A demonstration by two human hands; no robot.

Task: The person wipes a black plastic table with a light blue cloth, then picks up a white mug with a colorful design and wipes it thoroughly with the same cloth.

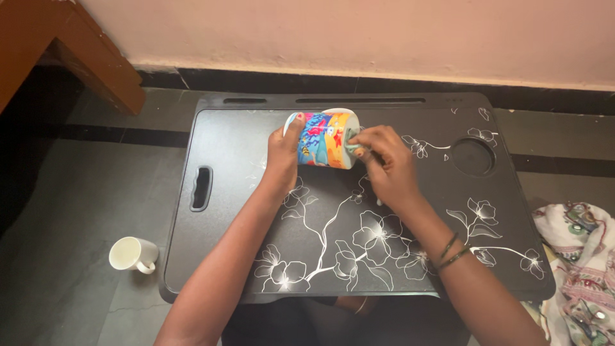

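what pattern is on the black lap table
White line-drawn flowers and stems on the lap table, clearest in the head view.

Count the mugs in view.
2. A colourful printed mug lies on its side over the black lap table, held in both hands; a white mug lies on the floor, left.

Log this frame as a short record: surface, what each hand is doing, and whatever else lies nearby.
surface: black lap table printed with white flowers, standing on a dark floor
left hand: grips a colourful cartoon-printed mug held on its side
right hand: presses a small pale green cloth at the mug's mouth
right wrist: green bangles
floor, left: white ceramic mug on its side
floor, right: patterned fabric
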